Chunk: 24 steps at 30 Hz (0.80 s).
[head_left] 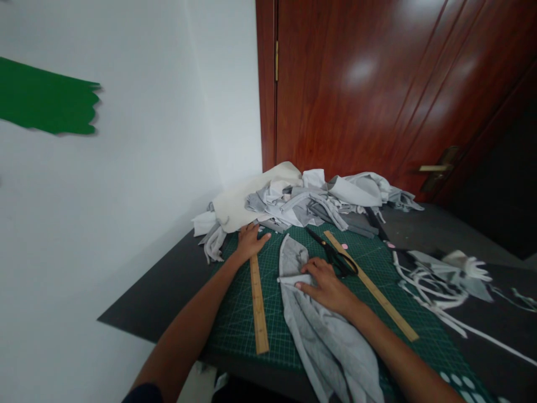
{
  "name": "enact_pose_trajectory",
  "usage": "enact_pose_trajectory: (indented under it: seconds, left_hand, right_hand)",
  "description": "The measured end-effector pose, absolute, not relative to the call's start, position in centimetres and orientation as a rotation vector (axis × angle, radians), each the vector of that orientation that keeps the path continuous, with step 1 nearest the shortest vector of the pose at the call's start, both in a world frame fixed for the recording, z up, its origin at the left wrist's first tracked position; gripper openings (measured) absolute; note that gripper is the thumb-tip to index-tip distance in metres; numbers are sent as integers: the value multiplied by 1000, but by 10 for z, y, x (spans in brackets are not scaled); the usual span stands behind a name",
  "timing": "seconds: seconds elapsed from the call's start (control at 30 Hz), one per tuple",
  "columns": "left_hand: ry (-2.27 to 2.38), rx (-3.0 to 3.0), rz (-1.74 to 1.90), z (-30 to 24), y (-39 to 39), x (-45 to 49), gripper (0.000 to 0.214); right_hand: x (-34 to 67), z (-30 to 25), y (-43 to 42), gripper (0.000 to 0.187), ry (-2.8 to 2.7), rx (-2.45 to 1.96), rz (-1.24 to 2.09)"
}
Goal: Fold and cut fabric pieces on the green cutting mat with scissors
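A long grey piece of fabric (323, 336) lies on the green cutting mat (377, 263), hanging over the front edge. My right hand (325, 285) rests flat on it, fingers stretched out beside a fold. My left hand (249, 242) lies open on the mat at the far end of a short wooden ruler (259, 305), fingers spread, next to the fabric pile. Black scissors (333, 254) lie just beyond my right hand, beside a longer wooden ruler (371, 285).
A heap of grey and white fabric scraps (302, 198) covers the back of the dark table (159, 291). White strips and offcuts (440, 285) lie at the right. A white wall stands left, a red-brown door (377, 84) behind.
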State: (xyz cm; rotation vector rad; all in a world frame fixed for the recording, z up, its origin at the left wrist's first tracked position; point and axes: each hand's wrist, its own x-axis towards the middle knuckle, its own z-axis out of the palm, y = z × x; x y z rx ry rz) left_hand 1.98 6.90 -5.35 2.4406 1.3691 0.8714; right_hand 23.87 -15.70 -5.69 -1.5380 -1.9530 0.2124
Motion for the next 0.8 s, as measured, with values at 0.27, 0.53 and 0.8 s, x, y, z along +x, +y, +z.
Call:
enact_pose_trajectory:
  seconds: [0.27, 0.53, 0.8]
  left_hand:
    - [795, 2233, 1118, -32, 8, 39, 40]
    - [182, 2194, 739, -14, -62, 55, 42]
    - [226, 2092, 759, -28, -53, 58, 56]
  right_hand:
    - [246, -64, -147, 21, -1841, -1647, 194]
    - [253, -63, -152, 75, -1739, -1308, 149]
    - [290, -50, -135, 24, -1241, -1335, 220]
